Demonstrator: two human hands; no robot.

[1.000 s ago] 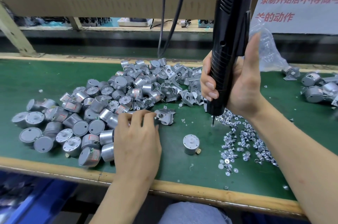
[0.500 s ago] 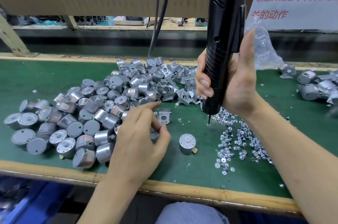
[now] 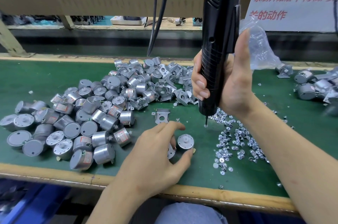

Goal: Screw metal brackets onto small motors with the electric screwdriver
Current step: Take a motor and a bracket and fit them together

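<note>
My right hand point(image 3: 236, 81) grips the black electric screwdriver point(image 3: 217, 41) upright, its bit tip down on a screw at the near edge of the screw pile point(image 3: 237, 141). My left hand point(image 3: 155, 154) lies low on the green mat, pinching a small metal bracket point(image 3: 171, 151) between its fingers. Its thumb tip touches a single upright silver motor point(image 3: 185, 140) standing just right of it. Another loose bracket point(image 3: 162, 116) lies flat on the mat just beyond my left fingers.
A big heap of silver motors point(image 3: 82, 117) covers the left of the mat, with a heap of brackets point(image 3: 170, 81) behind it. More motors point(image 3: 311, 86) and a clear plastic bag point(image 3: 259, 46) sit at the right. Black cables point(image 3: 155, 22) hang at the back. The wooden table edge point(image 3: 54, 170) runs along the front.
My left hand came back from the heap toward the single motor, now holding a bracket. The screwdriver dropped slightly, its bit reaching a screw.
</note>
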